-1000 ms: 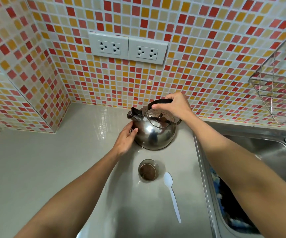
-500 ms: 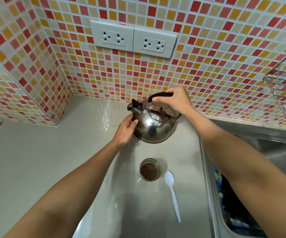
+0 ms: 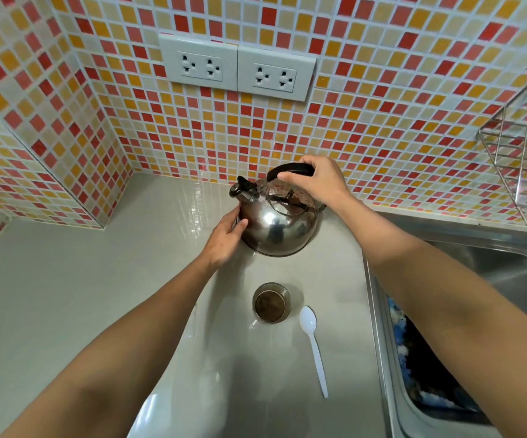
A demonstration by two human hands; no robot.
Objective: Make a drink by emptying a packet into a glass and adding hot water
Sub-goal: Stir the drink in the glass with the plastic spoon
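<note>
A shiny steel kettle [image 3: 279,227] with a black handle and a spout cap pointing left stands on the grey counter near the tiled wall. My right hand [image 3: 317,181] is closed around its black handle from above. My left hand [image 3: 225,237] rests flat against the kettle's left side, below the spout, fingers apart. In front of the kettle stands a small glass [image 3: 271,303] with brown powder at its bottom. A white plastic spoon [image 3: 314,346] lies just right of the glass.
A steel sink [image 3: 464,270] runs along the right with blue and dark items in its basin. A wire rack [image 3: 522,153] hangs on the tiled wall at the right. Two double wall sockets [image 3: 236,69] sit above the kettle. The grey counter [image 3: 66,295] stretches left.
Both hands stay on the kettle in the same grip. The view has tilted slightly, so the kettle, glass and spoon sit a little differently in frame.
</note>
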